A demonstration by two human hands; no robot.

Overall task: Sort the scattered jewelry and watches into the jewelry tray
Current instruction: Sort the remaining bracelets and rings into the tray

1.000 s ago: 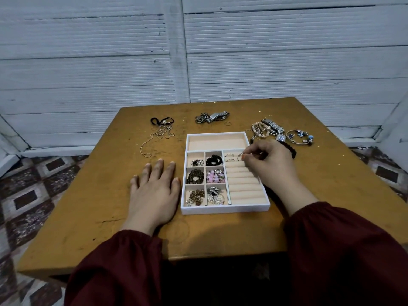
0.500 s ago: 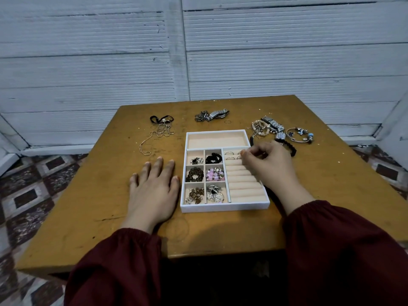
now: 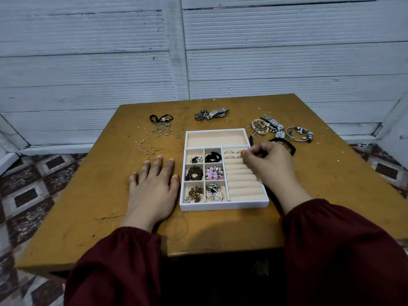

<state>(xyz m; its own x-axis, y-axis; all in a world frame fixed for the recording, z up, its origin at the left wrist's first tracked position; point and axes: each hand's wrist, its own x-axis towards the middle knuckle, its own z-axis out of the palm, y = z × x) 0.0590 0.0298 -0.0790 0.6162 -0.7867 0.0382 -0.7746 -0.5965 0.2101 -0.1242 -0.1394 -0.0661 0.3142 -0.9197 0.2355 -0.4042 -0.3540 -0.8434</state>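
Note:
The white jewelry tray point(image 3: 224, 205) lies mid-table; its six small compartments hold beads and trinkets, and its long top compartment is bare. Two rings point(image 3: 229, 152) stand in the top ring rolls. My right hand point(image 3: 267, 164) hovers over those rolls with curled fingers, its fingertips pinching a small ring that is mostly hidden. Palm down, my left hand point(image 3: 152, 191) rests flat on the table just left of the tray. Scattered beyond the tray are a metal watch point(image 3: 215, 113), a loose ring point(image 3: 227, 120), thin chains point(image 3: 159, 129) and a black choker point(image 3: 161, 117).
A pile of bracelets and a watch point(image 3: 268, 127), a charm bangle point(image 3: 298, 134) and a black bead bracelet point(image 3: 289, 146) lie right of the tray's far corner. The wooden table point(image 3: 331, 184) stands against a white slatted wall, with patterned floor tiles on both sides.
My right hand's fingertips stay at the top ring rolls, shifting only slightly. The left hand has not moved.

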